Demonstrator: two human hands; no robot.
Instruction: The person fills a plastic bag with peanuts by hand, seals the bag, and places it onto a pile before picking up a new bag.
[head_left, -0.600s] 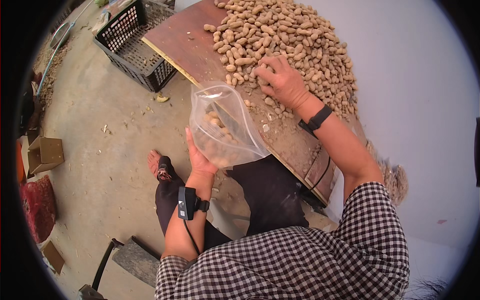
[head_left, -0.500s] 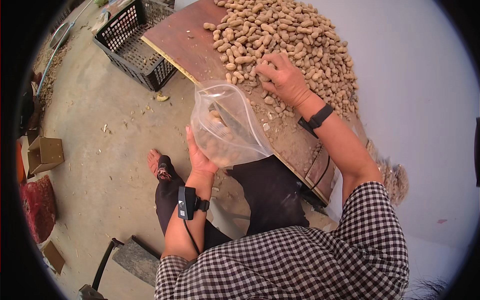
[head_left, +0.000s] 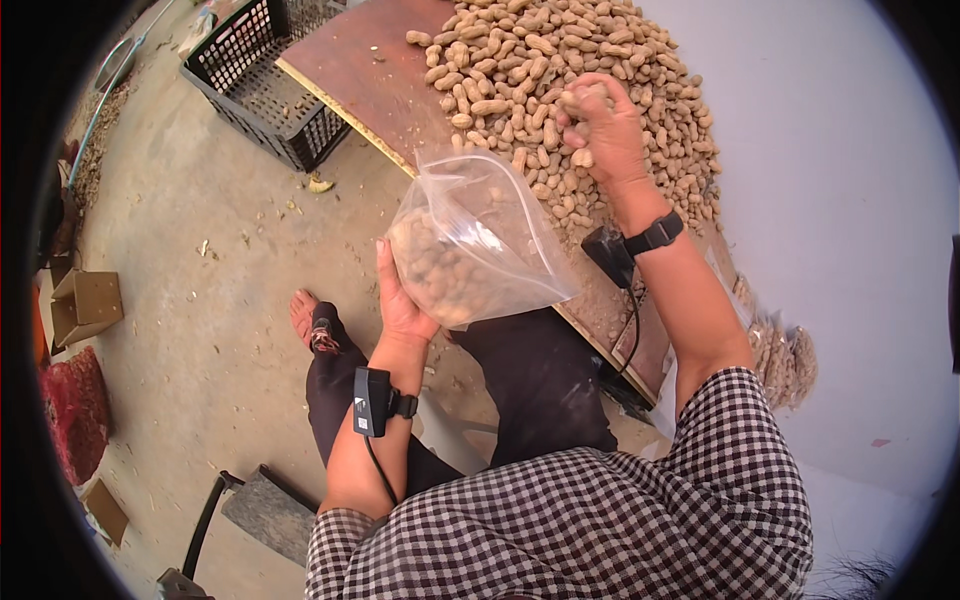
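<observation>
A small cardboard box [head_left: 88,303] sits on the dusty concrete floor [head_left: 200,220] at the far left, with a black plastic crate [head_left: 262,85] further up beside the brown wooden board [head_left: 375,75]. The left hand [head_left: 402,300] cups a clear plastic bag [head_left: 475,240] from beneath, grasping it; the bag is partly filled with peanuts and hangs open just off the board's edge, above the lap. The right hand [head_left: 603,125] is clenched around a handful of peanuts, lifted just above the heap of unshelled peanuts [head_left: 540,60] spread on the board, up and right of the bag's mouth
</observation>
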